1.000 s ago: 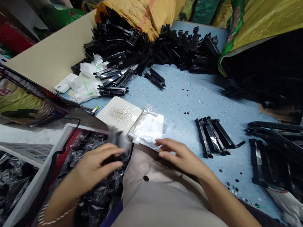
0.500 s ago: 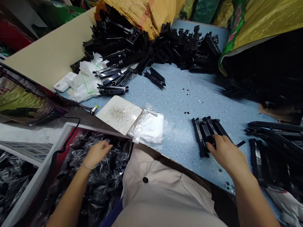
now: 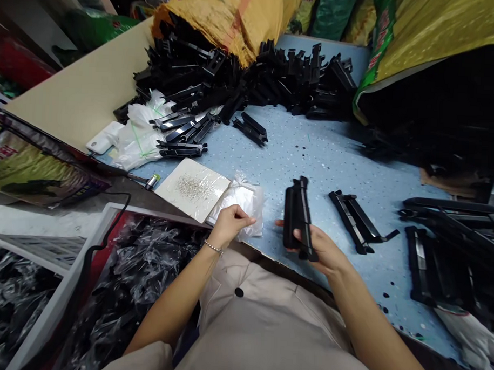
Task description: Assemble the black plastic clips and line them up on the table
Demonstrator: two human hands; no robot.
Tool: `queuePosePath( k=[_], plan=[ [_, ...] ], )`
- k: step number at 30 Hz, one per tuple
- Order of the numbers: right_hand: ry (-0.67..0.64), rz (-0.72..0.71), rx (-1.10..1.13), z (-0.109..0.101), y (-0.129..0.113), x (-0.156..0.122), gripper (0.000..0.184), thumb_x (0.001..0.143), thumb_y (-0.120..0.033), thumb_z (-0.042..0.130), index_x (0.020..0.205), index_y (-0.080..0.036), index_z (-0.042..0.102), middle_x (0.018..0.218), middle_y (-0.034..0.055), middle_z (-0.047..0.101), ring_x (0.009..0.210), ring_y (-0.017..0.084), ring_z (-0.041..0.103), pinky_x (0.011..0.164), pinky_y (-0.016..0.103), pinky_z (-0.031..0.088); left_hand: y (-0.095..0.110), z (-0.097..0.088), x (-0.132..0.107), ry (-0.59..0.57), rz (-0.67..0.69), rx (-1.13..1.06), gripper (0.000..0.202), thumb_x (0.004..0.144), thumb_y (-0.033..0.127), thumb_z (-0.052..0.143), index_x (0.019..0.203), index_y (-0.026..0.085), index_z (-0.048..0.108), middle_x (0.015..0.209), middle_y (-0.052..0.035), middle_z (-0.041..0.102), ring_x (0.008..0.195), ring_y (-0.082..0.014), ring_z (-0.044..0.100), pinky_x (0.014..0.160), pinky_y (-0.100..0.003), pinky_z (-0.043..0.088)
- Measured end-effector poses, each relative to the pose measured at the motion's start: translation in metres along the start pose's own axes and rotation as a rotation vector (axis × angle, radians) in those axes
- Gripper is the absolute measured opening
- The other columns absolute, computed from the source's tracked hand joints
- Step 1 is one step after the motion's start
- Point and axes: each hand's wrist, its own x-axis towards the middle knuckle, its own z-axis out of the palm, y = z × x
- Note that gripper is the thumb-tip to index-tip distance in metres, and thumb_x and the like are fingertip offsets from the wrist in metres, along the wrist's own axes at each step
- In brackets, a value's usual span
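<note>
My right hand (image 3: pixel 323 247) is wrapped around a pair of long black plastic parts (image 3: pixel 299 216), held upright just above the blue table. The fingers pass behind the parts and the thumb lies across their front. My left hand (image 3: pixel 231 225), with a bracelet at the wrist, is over the near side of a stack of clear plastic bags (image 3: pixel 244 198). Its thumb and forefinger are pinched together; whether a bag's edge is between them I cannot tell. Right of my right hand, another pair of black parts (image 3: pixel 353 221) lies on the table.
Black parts heap up at the back before an orange sack (image 3: pixel 220 17). A yellow sack (image 3: pixel 446 46) gapes at right above more black parts. A beige board (image 3: pixel 190 188) with small grains lies left of the bags. A crate (image 3: pixel 108 212) of bagged parts stands at lower left.
My right hand has picked up a pair of black parts and brought it left, leaving the other pair behind. My left hand has moved from over the crate up and right to the plastic bags.
</note>
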Motion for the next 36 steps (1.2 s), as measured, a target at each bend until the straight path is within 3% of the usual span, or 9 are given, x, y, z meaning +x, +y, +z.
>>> queuePosePath(
  k=[6,14,16,19,23,26,30,33,36],
  plan=[
    [-0.202,0.139,0.272,0.058,0.001,0.039,0.040,0.063,-0.035,0.084,0.096,-0.016,0.071,0.079,0.0033,0.069,0.062,0.012,0.060,0.061,0.026,0.051,0.000,0.004,-0.004,0.030,-0.024,-0.111,0.029,0.056,0.026,0.079,0.055,0.016,0.053,0.056,0.0054,0.052,0.053,-0.0074,0.044,0.054,-0.021,0.035],
    [-0.017,0.148,0.348,0.041,0.014,0.053,0.031,0.059,-0.032,0.087,0.079,-0.016,0.070,0.070,0.0025,0.069,0.062,0.013,0.061,0.061,0.026,0.054,-0.001,-0.025,-0.004,0.014,-0.057,-0.373,0.028,0.064,0.032,0.078,0.065,0.015,0.056,0.067,0.0007,0.059,0.062,-0.0100,0.053,0.062,-0.023,0.043],
    [-0.001,0.104,0.321,0.036,0.013,0.051,0.030,0.060,-0.033,0.087,0.076,-0.016,0.069,0.068,0.0017,0.068,0.059,0.012,0.060,0.059,0.026,0.053,0.001,-0.031,-0.008,0.086,0.070,-0.252,0.021,0.071,0.029,0.073,0.070,0.016,0.056,0.073,-0.0009,0.061,0.068,-0.0121,0.056,0.066,-0.025,0.046],
    [0.043,0.036,0.248,0.032,0.007,0.042,0.028,0.061,-0.033,0.086,0.072,-0.016,0.067,0.065,-0.0003,0.065,0.054,0.011,0.058,0.056,0.025,0.051,0.007,-0.034,-0.017,0.168,0.386,0.228,0.006,0.079,0.012,0.057,0.077,0.017,0.060,0.098,-0.0066,0.064,0.093,-0.0184,0.060,0.084,-0.033,0.049],
    [0.022,0.026,0.276,0.028,0.000,0.015,0.032,0.064,-0.037,0.084,0.084,-0.018,0.069,0.076,0.0020,0.067,0.064,0.013,0.061,0.057,0.024,0.052,0.011,-0.028,-0.024,0.036,0.550,0.685,0.036,0.081,0.001,0.043,0.102,0.019,0.067,0.109,-0.0095,0.063,0.101,-0.0215,0.060,0.092,-0.038,0.049],
    [-0.208,0.157,0.397,0.028,0.009,-0.008,0.034,0.068,-0.039,0.081,0.092,-0.019,0.069,0.087,0.0063,0.069,0.066,0.015,0.063,0.051,0.022,0.051,0.011,-0.023,-0.022,0.008,0.505,0.630,0.047,0.083,0.006,0.050,0.128,0.019,0.056,0.120,-0.0104,0.059,0.087,-0.0170,0.062,0.089,-0.036,0.052],
    [-0.432,0.442,0.541,0.032,0.031,-0.011,0.032,0.077,-0.040,0.073,0.094,-0.014,0.067,0.076,0.0044,0.066,0.057,0.008,0.058,0.047,0.014,0.048,0.014,-0.022,-0.024,-0.011,0.480,0.554,0.066,0.082,0.003,0.047,0.144,0.024,0.037,0.138,-0.0133,0.047,0.071,-0.0093,0.058,0.083,-0.032,0.054],
    [-0.391,0.432,0.533,0.039,0.037,0.007,0.036,0.075,-0.044,0.072,0.093,-0.013,0.065,0.069,0.0007,0.061,0.046,0.004,0.047,0.038,0.011,0.040,0.020,-0.019,-0.038,-0.167,0.551,0.547,0.071,0.086,0.006,0.044,0.150,0.029,0.024,0.145,-0.0141,0.039,0.074,-0.0093,0.059,0.081,-0.033,0.055],
    [-0.180,0.165,0.171,0.050,0.027,0.021,0.027,0.077,-0.042,0.068,0.085,-0.017,0.063,0.064,-0.0011,0.059,0.044,0.006,0.045,0.037,0.015,0.037,0.025,-0.006,-0.054,-0.362,0.635,0.496,0.071,0.090,0.010,0.045,0.152,0.031,0.018,0.148,-0.0126,0.037,0.094,-0.0156,0.063,0.090,-0.036,0.055]
  ],
)
